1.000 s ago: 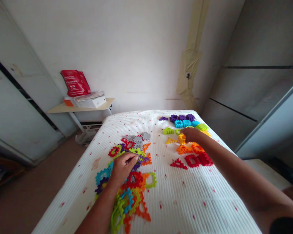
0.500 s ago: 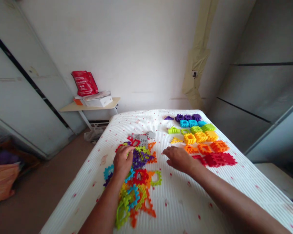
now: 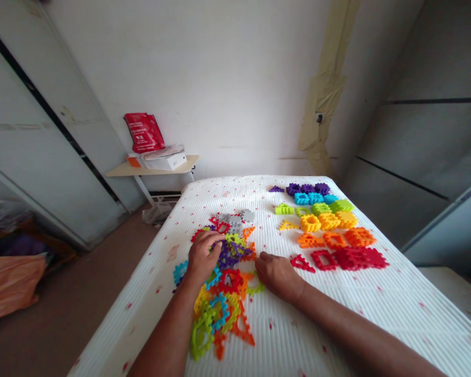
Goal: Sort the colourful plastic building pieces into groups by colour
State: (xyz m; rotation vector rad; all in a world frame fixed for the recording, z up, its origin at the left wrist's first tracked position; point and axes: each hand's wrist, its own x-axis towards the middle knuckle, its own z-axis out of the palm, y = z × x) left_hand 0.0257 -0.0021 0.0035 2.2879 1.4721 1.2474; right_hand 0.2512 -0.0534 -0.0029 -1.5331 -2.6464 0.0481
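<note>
Left hand: we see the left hand (image 3: 201, 254) over the mixed pile (image 3: 231, 280); its fingers are bent and close together, the thumb a little apart, just beside purple pieces (image 3: 230, 255); we cannot tell whether it pinches anything.
Right hand: we find the right hand (image 3: 277, 275) low over the sheet (image 3: 294, 335), partly covering a light green frame (image 3: 256, 291); its fingers are curled and drawn together; whether they pinch something we cannot tell.
Toy pieces: the mixed pile lies in front of us to the left, its toothed shapes overlapping; grey pieces (image 3: 234, 222) lie at its far end, orange triangles along its right side.
Colour rows: on the right we count six, from near to far: red row (image 3: 359, 258), orange row (image 3: 360, 237), yellow row (image 3: 328, 221), green row (image 3: 342, 205), blue row (image 3: 314, 198), purple row (image 3: 307, 188); a red triangle (image 3: 302, 263) ends the nearest at its left.
Writing: we see white lettering on the red bag (image 3: 143, 131), too small to read; the bag is on a white box (image 3: 167, 161), upon a small table (image 3: 120, 168).
</note>
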